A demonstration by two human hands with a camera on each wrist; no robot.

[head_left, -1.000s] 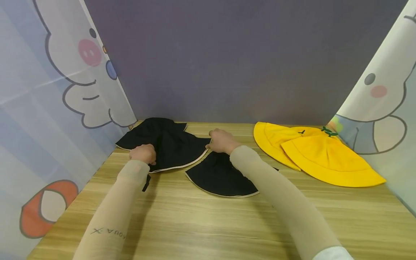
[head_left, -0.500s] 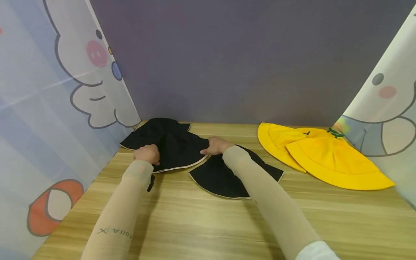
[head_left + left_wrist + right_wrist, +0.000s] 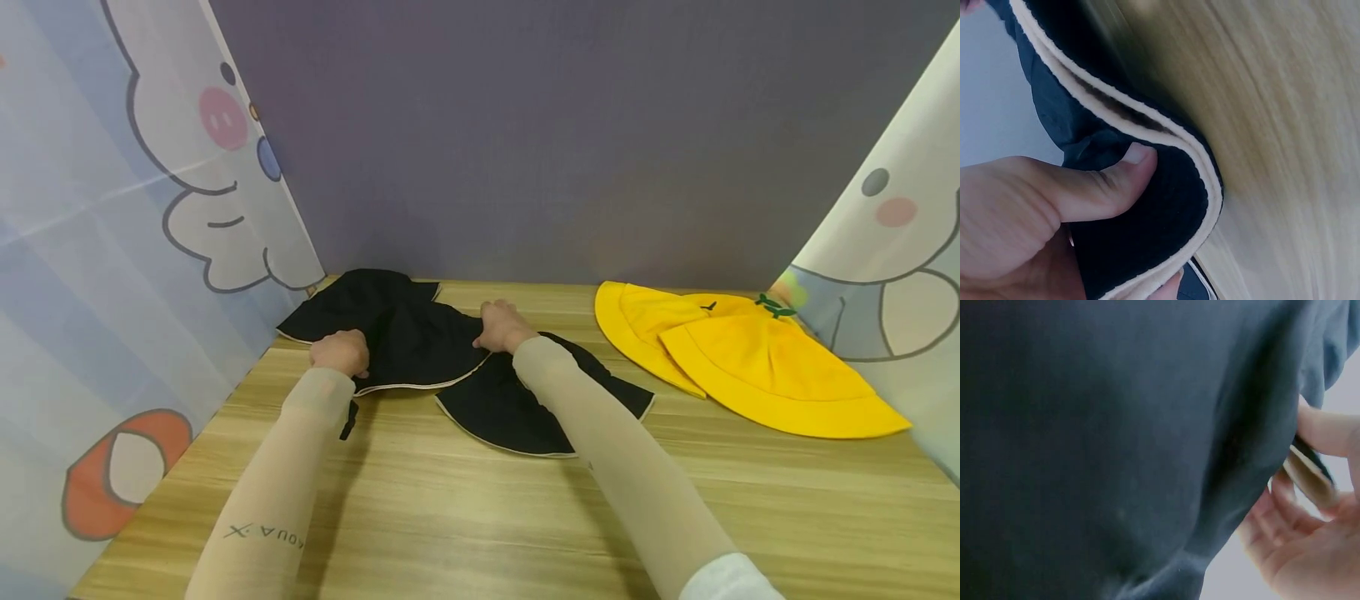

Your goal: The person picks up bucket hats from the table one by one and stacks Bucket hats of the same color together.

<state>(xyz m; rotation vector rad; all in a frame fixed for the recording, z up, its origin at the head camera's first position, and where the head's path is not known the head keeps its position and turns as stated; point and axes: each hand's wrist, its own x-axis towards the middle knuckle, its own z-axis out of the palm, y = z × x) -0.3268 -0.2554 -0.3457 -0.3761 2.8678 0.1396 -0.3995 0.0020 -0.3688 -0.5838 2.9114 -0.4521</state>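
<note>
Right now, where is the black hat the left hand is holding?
In the head view, the held black hat is left of centre, between the left hand and the right hand, with yellow hats away to the right.

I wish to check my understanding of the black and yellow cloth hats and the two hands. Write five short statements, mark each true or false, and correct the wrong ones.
1. The left hand grips a black cloth hat with a beige-edged brim. True.
2. Yellow cloth hats with green decorations lie on the wood-grain table. True.
3. The right hand holds one of the yellow hats. False: it holds black cloth.
4. The yellow hats lie apart, not touching. False: one overlaps the other.
5. In the head view, the beige right sleeve passes over a second black hat. True.
</note>
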